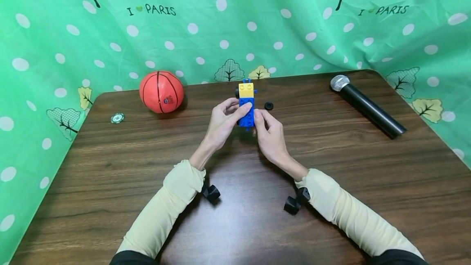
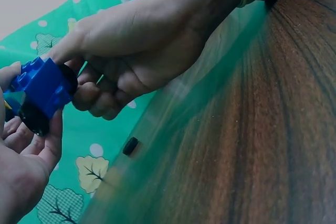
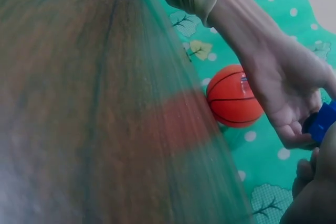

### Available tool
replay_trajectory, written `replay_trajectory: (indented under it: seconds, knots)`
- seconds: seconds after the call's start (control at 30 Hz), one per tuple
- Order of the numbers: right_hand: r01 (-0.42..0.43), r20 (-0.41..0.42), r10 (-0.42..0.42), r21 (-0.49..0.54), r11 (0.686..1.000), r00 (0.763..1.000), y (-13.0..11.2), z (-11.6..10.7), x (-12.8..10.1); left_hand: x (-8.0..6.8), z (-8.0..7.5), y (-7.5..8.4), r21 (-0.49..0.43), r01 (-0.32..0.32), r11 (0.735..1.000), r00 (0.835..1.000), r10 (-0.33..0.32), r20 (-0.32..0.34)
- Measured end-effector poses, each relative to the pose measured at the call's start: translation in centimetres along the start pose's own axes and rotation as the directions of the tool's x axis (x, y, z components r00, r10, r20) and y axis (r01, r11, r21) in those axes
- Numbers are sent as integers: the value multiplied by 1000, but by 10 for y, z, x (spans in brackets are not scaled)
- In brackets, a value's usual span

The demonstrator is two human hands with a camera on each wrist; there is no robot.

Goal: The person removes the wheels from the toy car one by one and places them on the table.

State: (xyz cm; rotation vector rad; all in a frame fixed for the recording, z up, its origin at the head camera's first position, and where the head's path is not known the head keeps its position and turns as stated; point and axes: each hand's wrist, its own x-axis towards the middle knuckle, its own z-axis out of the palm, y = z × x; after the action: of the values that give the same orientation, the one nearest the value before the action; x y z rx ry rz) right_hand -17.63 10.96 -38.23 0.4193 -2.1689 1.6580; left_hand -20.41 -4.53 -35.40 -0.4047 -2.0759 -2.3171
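The left hand [image 1: 223, 125] grips a blue-and-yellow plastic toy brick vehicle [image 1: 246, 118], thumb on its blue part. At the vehicle's near right side, the right hand [image 1: 270, 136] pinches its edge, though the fingertips are hard to make out. Just right of the vehicle lies a small round black wheel [image 1: 269, 106]; well right, a black microphone with a silver mesh head [image 1: 368, 105]. Left of the vehicle sit an orange-red ball with black lines [image 1: 161, 92] and, farther left, a round green-and-white chip [image 1: 117, 118].

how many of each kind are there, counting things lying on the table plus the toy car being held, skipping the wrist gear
ball: 1
poker chip: 1
microphone: 1
loose wheel: 1
toy car: 1
total: 5
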Motion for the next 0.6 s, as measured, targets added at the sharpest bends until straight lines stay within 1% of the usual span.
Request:
replay_trajectory:
  seconds: [0.13, 0.2, 0.3, 0.47, 0.6]
  knots:
    - [50, -42, -56, -131, 990, 998, 1, -2, 0, -2, 2, 0, 45, -20, 999, 1000, 21, -12]
    - [62, -60, -73, -172, 983, 996, 1, -2, 0, -2, 3, 0, 52, -23, 998, 1000, 24, -14]
    - [72, -73, -89, -206, 976, 993, 0, -2, -1, -2, 5, -1, 61, -39, 997, 999, 40, -16]
    - [81, -54, -98, -260, 962, 994, -1, -2, -2, -3, 5, -3, 81, -55, 995, 998, 57, -14]
    - [119, -10, -127, -293, 949, 992, 0, -3, -2, -3, 4, -1, 89, -38, 995, 999, 40, -19]
